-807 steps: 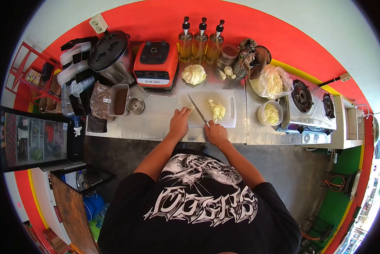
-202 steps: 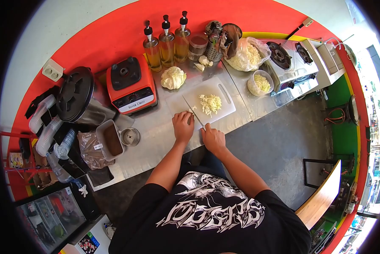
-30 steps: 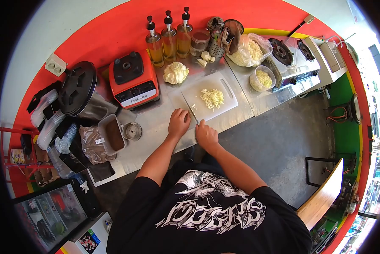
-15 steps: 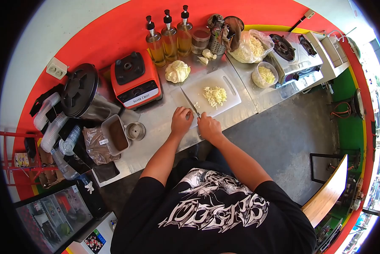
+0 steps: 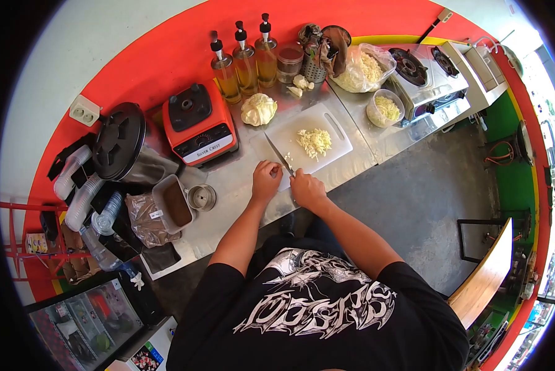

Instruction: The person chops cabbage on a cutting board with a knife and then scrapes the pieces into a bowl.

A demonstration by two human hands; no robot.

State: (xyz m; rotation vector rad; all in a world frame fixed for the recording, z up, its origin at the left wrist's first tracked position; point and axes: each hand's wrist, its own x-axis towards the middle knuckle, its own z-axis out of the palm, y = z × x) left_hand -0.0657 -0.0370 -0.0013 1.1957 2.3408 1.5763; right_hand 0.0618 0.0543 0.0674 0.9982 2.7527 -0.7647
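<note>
My right hand (image 5: 308, 190) is wrapped round the handle of a knife (image 5: 278, 151), whose blade points up and left over the left part of a white cutting board (image 5: 341, 149). Just left of the handle, my left hand (image 5: 267, 180) has its fingers curled at the board's near left corner; what it holds, if anything, is hidden. Chopped pale cabbage (image 5: 314, 142) lies in a heap on the board, with a few small bits beside the blade. Behind the board sits a cabbage head (image 5: 259, 109).
A red blender base (image 5: 200, 125) and a lidded steel pot (image 5: 121, 141) stand left. Behind are oil bottles (image 5: 246, 65). To the right are a tub of chopped cabbage (image 5: 385, 110), a plastic bag (image 5: 367, 67) and a gas stove (image 5: 429, 77). A brown-filled container (image 5: 173, 204) sits near left.
The camera view has shifted slightly. Both hands stay at nearly the same place by the board, and the knife is still in my right hand.
</note>
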